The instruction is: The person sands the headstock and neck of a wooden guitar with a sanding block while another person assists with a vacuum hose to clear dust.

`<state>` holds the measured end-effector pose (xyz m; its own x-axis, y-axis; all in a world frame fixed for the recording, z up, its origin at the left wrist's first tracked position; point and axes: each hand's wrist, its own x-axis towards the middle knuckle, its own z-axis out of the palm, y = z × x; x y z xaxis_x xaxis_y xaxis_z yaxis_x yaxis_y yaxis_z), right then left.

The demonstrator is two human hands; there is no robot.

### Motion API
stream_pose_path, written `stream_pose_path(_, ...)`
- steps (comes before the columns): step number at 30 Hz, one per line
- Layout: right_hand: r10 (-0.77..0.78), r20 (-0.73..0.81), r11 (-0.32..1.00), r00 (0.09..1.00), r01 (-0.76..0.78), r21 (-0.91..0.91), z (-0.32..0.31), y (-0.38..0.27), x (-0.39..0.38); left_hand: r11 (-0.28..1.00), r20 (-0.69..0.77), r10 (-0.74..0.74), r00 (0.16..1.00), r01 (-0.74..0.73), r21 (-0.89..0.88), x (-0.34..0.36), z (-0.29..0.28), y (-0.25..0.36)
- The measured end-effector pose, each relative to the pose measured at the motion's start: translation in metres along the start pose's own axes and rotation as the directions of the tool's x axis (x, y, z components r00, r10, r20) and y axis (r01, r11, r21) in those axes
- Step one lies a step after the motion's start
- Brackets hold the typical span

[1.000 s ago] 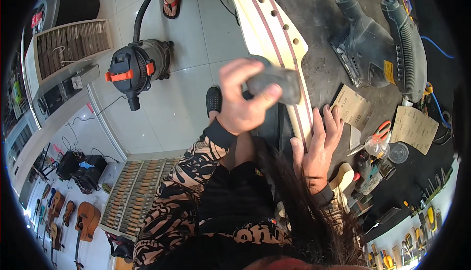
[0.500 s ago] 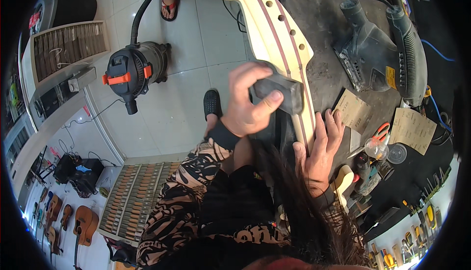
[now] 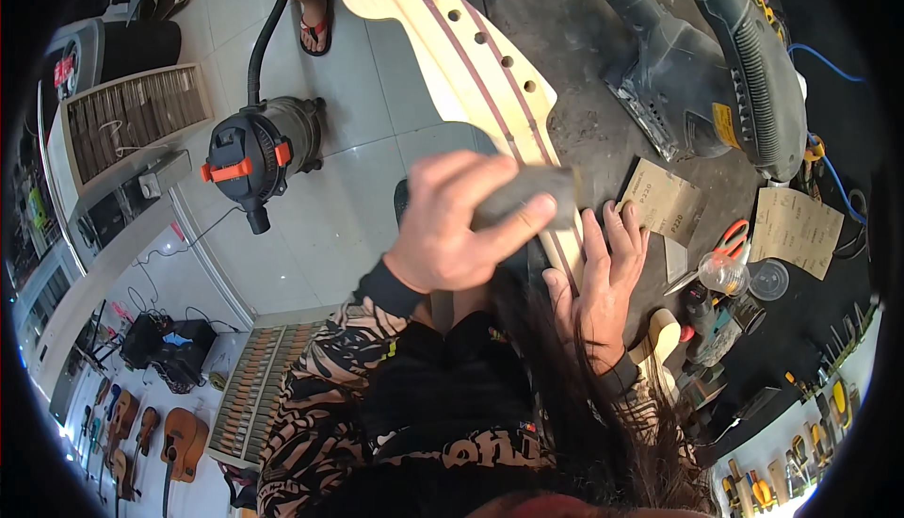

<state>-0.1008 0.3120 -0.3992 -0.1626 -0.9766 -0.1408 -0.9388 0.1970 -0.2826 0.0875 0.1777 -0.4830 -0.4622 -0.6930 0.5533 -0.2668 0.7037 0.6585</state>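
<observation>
A pale wooden guitar neck with dark stripes and a row of tuner holes in its headstock runs from the top toward me. My left hand is closed round a dark sanding block, blurred by motion, which lies across the neck just below the headstock. Lower down, my right hand straddles the neck, thumb on the left side and fingers stretched along the right. Its palm hides the part of the neck beneath it.
On the dark workbench lie a grey power sander, sandpaper sheets, orange-handled scissors and a clear plastic cup. A vacuum cleaner stands on the tiled floor, left, near another person's sandalled foot.
My left hand has moved the sanding block rightward across the neck, covering the strip of wood that showed beyond it. My right hand keeps its place on the neck. The whole view has shifted slightly.
</observation>
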Motion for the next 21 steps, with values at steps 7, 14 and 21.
stream_pose_path(7, 0.008, -0.006, 1.0, 1.0, -0.008, 0.028, 0.0, 0.0, 0.0, 1.0, 0.054, 0.017, 0.998, -0.018, 0.011, 0.006, -0.008, -0.001)
stream_pose_path(14, 0.003, -0.025, 0.999, 1.0, -0.002, 0.036, 0.002, 0.003, -0.001, 0.994, 0.067, 0.019, 0.998, -0.026, 0.104, 0.015, -0.015, -0.001)
stream_pose_path(21, 0.008, -0.02, 0.999, 1.0, -0.007, 0.035, 0.002, 0.003, -0.001, 0.994, 0.036, 0.027, 0.999, -0.031, 0.101, 0.009, -0.005, 0.003)
